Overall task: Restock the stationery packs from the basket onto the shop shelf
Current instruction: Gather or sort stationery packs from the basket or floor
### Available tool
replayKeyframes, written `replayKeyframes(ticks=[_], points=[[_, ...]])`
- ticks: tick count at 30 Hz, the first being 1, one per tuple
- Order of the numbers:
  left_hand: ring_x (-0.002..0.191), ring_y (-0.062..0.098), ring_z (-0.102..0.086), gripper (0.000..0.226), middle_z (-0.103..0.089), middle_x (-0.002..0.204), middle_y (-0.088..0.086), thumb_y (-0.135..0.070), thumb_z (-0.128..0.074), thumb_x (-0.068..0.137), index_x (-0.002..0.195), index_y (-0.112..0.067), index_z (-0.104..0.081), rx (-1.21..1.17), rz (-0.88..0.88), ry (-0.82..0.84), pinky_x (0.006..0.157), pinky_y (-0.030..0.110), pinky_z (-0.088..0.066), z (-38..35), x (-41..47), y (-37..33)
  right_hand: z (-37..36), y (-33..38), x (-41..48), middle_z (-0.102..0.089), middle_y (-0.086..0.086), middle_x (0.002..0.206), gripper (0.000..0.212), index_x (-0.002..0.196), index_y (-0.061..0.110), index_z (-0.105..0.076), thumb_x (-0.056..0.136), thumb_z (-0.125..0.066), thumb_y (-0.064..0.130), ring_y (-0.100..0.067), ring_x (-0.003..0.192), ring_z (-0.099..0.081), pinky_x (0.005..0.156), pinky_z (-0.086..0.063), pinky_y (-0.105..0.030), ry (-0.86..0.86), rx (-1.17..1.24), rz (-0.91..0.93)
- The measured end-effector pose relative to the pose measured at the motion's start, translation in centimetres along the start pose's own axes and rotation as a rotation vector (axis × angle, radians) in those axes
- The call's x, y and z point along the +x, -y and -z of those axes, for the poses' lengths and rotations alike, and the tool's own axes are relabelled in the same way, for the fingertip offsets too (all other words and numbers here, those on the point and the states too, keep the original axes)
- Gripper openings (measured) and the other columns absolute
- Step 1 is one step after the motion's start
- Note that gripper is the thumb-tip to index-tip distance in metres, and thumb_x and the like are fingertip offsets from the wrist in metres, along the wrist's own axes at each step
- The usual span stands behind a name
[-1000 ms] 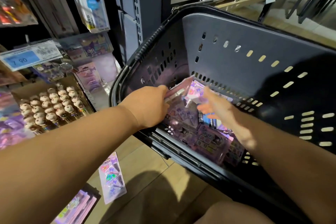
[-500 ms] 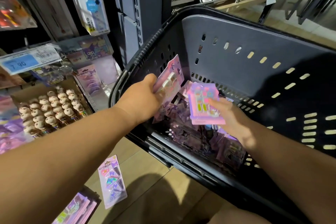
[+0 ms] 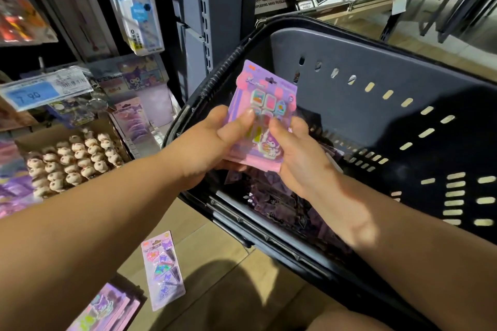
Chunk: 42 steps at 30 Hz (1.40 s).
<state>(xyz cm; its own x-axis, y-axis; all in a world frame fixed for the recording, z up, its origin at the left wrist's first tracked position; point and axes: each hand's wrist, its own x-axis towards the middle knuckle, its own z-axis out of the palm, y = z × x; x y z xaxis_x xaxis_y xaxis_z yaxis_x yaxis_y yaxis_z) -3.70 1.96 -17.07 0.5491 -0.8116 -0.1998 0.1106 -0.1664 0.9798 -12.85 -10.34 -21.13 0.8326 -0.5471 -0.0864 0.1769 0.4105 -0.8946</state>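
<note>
A pink and purple stationery pack (image 3: pixel 265 99) stands upright above the near rim of the black basket (image 3: pixel 349 67). My left hand (image 3: pixel 207 142) grips its left side with the thumb across the front, and more packs seem stacked behind it. My right hand (image 3: pixel 295 150) pinches the pack's lower right part. More purple packs (image 3: pixel 271 201) lie in the bottom of the basket. The shop shelf (image 3: pixel 88 121) is to the left, with hanging purple packs (image 3: pixel 129 115) on it.
A cardboard tray of small round-headed figures (image 3: pixel 72 158) sits on the shelf under a blue price tag (image 3: pixel 35 91). One sticker pack (image 3: pixel 164 269) lies on the wooden floor, and a pile of packs (image 3: pixel 107 309) lies nearer. A grey shelf upright (image 3: pixel 204 8) stands behind the basket.
Both hands lifted out of the basket, each with a pack. They came together, and now both hold the packs as one upright stack above the basket rim.
</note>
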Motion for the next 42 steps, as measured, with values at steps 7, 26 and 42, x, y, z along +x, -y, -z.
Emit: replayKeyframes(ticks=[7,26,42], points=[[0.082,0.027,-0.073,0.055,-0.073,0.098,0.006,-0.018,-0.088,0.064,0.108,-0.018,-0.056,0.218,0.075,-0.118,0.078,0.051,-0.059,-0.3,0.8,0.8,5.2,0.1,1.3,-0.063,-0.019,0.112,0.027,0.112,0.024,-0.042,0.100,-0.033,0.047,-0.024,0.083,-0.061,0.072,-0.051,-0.031,-0.087,-0.393,-0.113],[0.085,0.020,-0.065,0.052,-0.067,0.095,0.001,-0.036,-0.084,0.067,0.108,-0.020,-0.054,0.642,0.058,-0.148,0.080,0.036,-0.054,-0.8,0.3,1.4,21.7,-6.2,-0.3,-0.041,-0.012,0.147,0.050,0.145,0.030,-0.036,0.097,-0.044,0.037,-0.029,0.128,-0.045,0.104,-0.038,-0.032,-0.054,-1.844,-0.713],[0.083,0.025,-0.073,0.052,-0.074,0.099,0.005,-0.025,-0.085,0.069,0.111,-0.015,-0.055,0.117,0.057,-0.182,0.078,0.044,-0.060,-0.4,0.7,1.3,6.9,3.6,1.1,-0.066,-0.019,0.113,0.052,0.125,0.005,-0.057,0.080,-0.060,0.031,-0.038,0.099,-0.065,0.080,-0.056,-0.053,0.012,-0.054,-0.150]])
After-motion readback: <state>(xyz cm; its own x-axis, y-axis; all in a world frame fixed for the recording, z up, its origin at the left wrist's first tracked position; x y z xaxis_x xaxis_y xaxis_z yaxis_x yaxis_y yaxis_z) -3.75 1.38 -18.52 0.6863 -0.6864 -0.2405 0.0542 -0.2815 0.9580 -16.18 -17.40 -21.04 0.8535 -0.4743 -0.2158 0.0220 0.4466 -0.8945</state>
